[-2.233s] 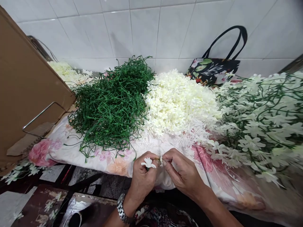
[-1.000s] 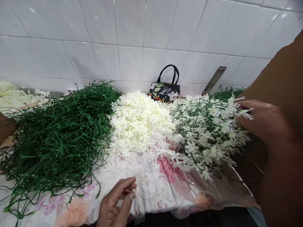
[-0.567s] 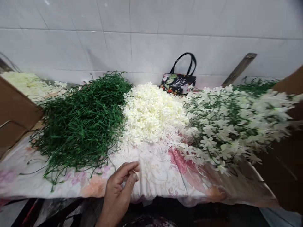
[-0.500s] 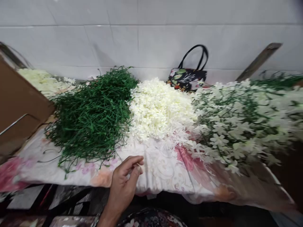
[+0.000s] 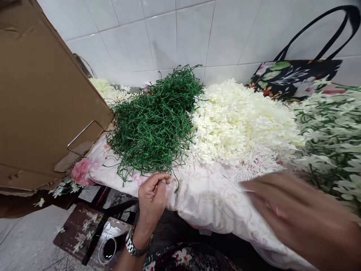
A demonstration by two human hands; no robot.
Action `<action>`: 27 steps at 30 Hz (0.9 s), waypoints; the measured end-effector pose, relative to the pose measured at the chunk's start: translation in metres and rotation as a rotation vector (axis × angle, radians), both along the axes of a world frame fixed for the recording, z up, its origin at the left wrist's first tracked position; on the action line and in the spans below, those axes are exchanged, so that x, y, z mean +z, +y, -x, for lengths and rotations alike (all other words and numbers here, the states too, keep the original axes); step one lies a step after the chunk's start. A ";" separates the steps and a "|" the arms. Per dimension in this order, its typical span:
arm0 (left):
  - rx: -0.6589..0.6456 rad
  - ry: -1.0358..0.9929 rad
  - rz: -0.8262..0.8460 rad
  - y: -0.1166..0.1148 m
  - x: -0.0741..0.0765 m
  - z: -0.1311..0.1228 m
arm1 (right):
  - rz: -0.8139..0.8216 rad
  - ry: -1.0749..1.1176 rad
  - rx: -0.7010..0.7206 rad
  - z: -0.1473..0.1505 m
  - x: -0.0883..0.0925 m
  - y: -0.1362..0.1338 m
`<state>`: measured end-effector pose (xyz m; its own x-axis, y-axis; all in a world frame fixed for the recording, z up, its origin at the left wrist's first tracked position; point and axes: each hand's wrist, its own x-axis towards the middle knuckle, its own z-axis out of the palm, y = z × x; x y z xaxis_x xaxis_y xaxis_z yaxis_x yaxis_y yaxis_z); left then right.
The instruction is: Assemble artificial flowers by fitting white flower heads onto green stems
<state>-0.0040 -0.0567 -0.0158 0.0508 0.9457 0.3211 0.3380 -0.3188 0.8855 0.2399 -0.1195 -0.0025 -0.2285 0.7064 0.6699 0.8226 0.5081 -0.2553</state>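
Note:
My left hand (image 5: 153,194) is closed in a pinch over the cloth's front part, below the heap of green plastic stems (image 5: 152,128). Whatever is between its fingertips is too small to make out. One curved green stem hangs just beside those fingertips. My right hand (image 5: 299,214) is smeared by motion over the right part of the cloth; a pale streak shows at its fingertips, but its grip cannot be read. Behind it lies a mound of cream-white artificial blossoms (image 5: 234,120), with thin white sprigs (image 5: 254,163) along its front edge.
A floral cloth (image 5: 208,199) covers the table. A cardboard box (image 5: 42,101) stands at left, a wire handle (image 5: 81,133) beside it. Finished-looking white flower sprays (image 5: 332,143) lie at right, below a black floral bag (image 5: 296,79). A cup of dark liquid (image 5: 107,249) stands low at left.
The view has swung left and closer. My right hand has come into view from the right. My left hand stays pinched, now nearer the green stems.

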 end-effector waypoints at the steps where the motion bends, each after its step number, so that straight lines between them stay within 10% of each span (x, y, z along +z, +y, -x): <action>1: 0.008 0.024 -0.008 0.001 -0.001 0.001 | 0.048 -0.032 0.036 0.011 0.005 0.006; 9: -0.063 0.462 -0.393 0.001 -0.006 0.003 | 0.290 -0.417 0.124 0.071 -0.004 0.062; 15: -0.003 0.932 -0.319 -0.004 0.000 -0.021 | 0.251 -0.380 0.142 0.063 -0.008 0.057; 23: 0.007 0.843 -0.268 -0.014 -0.004 -0.024 | 0.254 -0.138 0.092 0.038 -0.005 0.025; 27: -0.189 0.746 -0.354 -0.021 -0.001 -0.015 | 0.289 -0.045 0.067 0.032 -0.010 0.013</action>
<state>0.0111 -0.0774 -0.0170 0.5141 0.7501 0.4160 0.7072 -0.6452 0.2892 0.2080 -0.1069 -0.0125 -0.3061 0.8486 0.4316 0.8035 0.4734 -0.3610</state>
